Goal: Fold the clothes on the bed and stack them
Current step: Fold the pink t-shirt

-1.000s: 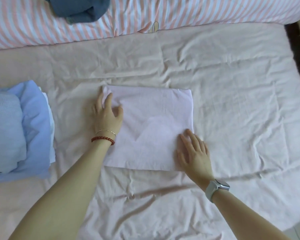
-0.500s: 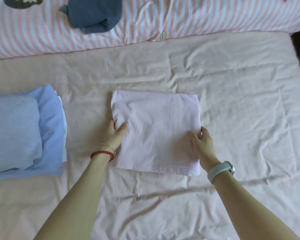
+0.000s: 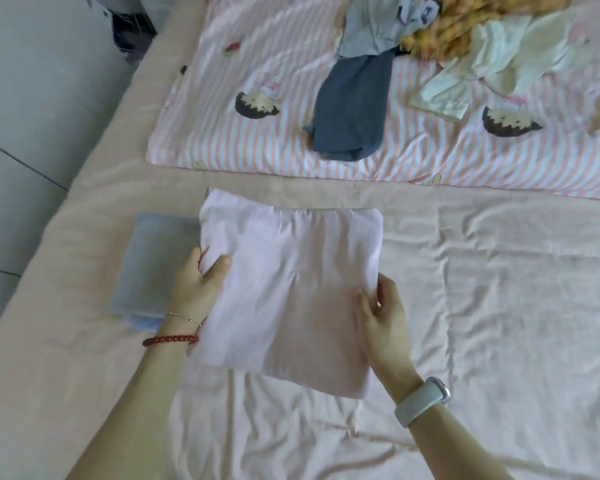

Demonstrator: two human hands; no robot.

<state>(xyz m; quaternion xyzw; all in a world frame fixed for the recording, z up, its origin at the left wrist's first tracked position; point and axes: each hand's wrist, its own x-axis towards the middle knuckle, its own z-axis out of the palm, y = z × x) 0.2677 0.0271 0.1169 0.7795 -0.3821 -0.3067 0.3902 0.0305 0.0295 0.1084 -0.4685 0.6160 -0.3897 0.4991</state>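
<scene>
A folded pale pink garment (image 3: 291, 282) is lifted off the bed, held at both side edges. My left hand (image 3: 198, 289) grips its left edge, thumb on top. My right hand (image 3: 381, 320) grips its right edge. The garment's left part hangs over a stack of folded light blue clothes (image 3: 153, 265) lying on the pink sheet (image 3: 499, 306); part of the stack is hidden behind it. Further back, unfolded clothes lie on the striped quilt (image 3: 257, 140): a dark blue piece (image 3: 350, 109), a grey one (image 3: 371, 26), a cream one (image 3: 499, 60) and an orange one (image 3: 465, 15).
The bed's left edge (image 3: 84, 188) runs diagonally beside a grey tiled floor (image 3: 25, 116). Wrinkled pink sheet stretches to the right of the held garment and toward me.
Both hands went from pressing the pink garment flat to gripping its sides, lifted it and carried it left over the blue stack. The view tilted up, showing the clothes pile.
</scene>
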